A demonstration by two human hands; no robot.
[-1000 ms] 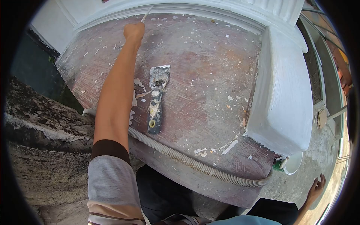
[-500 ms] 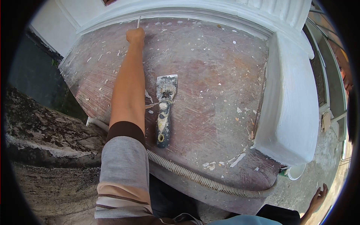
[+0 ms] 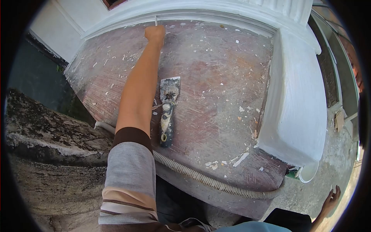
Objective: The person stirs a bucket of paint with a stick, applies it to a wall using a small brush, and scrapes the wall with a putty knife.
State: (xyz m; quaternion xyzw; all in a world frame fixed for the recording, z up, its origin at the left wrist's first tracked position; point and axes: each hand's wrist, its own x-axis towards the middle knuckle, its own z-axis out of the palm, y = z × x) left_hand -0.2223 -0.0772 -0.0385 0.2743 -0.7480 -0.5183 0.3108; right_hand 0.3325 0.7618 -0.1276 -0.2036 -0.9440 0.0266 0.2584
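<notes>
My left hand (image 3: 155, 34) reaches far forward across a worn reddish-grey ledge (image 3: 201, 112). Its fingers are closed round a thin white stick-like tool (image 3: 156, 21), whose exact kind I cannot make out. The tool's tip is at the line where the ledge meets the white moulding (image 3: 181, 15). Below and right of that hand, a paint-crusted scraper (image 3: 167, 112) lies flat, blade pointing away from me. No part of my right hand shows.
Paint flakes (image 3: 241, 159) dot the ledge. A ribbed hose (image 3: 208, 183) runs along its near edge. On the right rises a white pillar base (image 3: 293, 112); a rough stone wall (image 3: 50, 127) stands left. Another person's hand (image 3: 331, 199) shows at lower right, beside blue cloth (image 3: 255, 227).
My left hand has slid a short way to the right along the foot of the moulding, still gripping the thin white tool. The view has shifted slightly; the scraper lies where it was.
</notes>
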